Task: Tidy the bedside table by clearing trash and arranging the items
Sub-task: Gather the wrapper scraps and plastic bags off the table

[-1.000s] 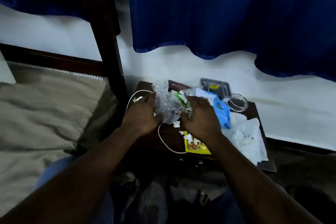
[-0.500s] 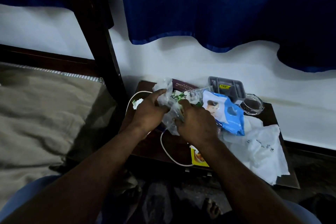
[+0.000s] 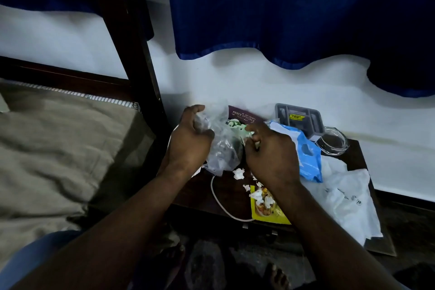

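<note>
Since the earlier frame, the hands have been drawn slightly apart and the clear plastic bag (image 3: 221,148) has been lifted and spread at its mouth. The bag is gripped by the left hand (image 3: 188,141), whose fingers are curled round its upper edge. The right hand (image 3: 270,155) is held at the bag's mouth with fingers curled together; whether the rim or a scrap is pinched cannot be told. Trash collection is judged to be partly done: green-and-white wrappers (image 3: 235,123) are seen at the mouth, while paper scraps (image 3: 239,173), a yellow sachet (image 3: 266,209) and a white plastic bag (image 3: 341,195) remain on the bedside table (image 3: 355,155). Yet to be arranged are the spectacle case (image 3: 242,116), grey tray (image 3: 299,117), glass dish (image 3: 332,141), blue wipes pack (image 3: 308,160) and white cable (image 3: 219,200).
</note>
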